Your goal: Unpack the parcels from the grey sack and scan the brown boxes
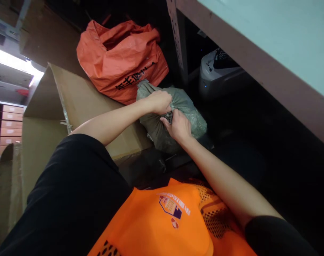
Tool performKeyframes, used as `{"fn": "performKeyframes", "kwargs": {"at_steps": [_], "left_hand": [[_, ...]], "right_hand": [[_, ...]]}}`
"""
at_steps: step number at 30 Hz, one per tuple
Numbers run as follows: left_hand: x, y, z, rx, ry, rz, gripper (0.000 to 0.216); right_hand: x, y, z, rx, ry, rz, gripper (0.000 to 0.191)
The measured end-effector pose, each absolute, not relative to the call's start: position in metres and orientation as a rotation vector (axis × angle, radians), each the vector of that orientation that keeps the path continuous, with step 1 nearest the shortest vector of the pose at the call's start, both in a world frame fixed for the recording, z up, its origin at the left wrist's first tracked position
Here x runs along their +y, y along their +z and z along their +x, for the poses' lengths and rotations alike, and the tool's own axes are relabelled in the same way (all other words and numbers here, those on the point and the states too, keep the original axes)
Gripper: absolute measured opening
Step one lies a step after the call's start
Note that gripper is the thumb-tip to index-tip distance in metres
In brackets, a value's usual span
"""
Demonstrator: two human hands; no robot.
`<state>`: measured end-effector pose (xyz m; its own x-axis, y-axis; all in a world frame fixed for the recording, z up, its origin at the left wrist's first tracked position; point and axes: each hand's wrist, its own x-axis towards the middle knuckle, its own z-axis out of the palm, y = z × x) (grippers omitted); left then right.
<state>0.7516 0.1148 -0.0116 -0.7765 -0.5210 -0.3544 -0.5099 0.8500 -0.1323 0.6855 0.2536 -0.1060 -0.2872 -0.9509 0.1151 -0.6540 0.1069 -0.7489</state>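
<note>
A full greenish-grey plastic bag sits low in front of me, its top gathered into creases. My left hand is closed on the bunched plastic from the left side. Close beside it, my right hand also grips the gathered neck, thumb stretched toward the left. The two hands nearly touch at the middle of the bag. What is inside the bag is hidden.
An orange sack with black lettering lies just beyond the bag. An open cardboard box stands to the left. At right a table edge slants overhead, with a white and grey device beneath it.
</note>
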Motion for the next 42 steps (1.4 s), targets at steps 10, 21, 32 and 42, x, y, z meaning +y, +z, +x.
{"fn": "performKeyframes", "kwargs": {"at_steps": [10, 21, 32, 42], "left_hand": [[0.103, -0.017, 0.769, 2.642, -0.061, -0.722, 0.022], [0.113, -0.037, 0.774, 2.738, 0.142, -0.733, 0.026], [0.112, -0.064, 0.787, 2.801, 0.459, -0.789, 0.027], [0.109, -0.068, 0.775, 2.708, 0.935, -0.881, 0.031]], "right_hand": [[0.243, -0.097, 0.623, 1.699, -0.728, -2.101, 0.028], [0.256, -0.097, 0.626, 1.955, -0.799, -2.1, 0.035], [0.253, -0.114, 0.616, 1.638, -0.58, -2.428, 0.04], [0.268, -0.098, 0.645, 2.006, -0.592, -2.254, 0.034]]}}
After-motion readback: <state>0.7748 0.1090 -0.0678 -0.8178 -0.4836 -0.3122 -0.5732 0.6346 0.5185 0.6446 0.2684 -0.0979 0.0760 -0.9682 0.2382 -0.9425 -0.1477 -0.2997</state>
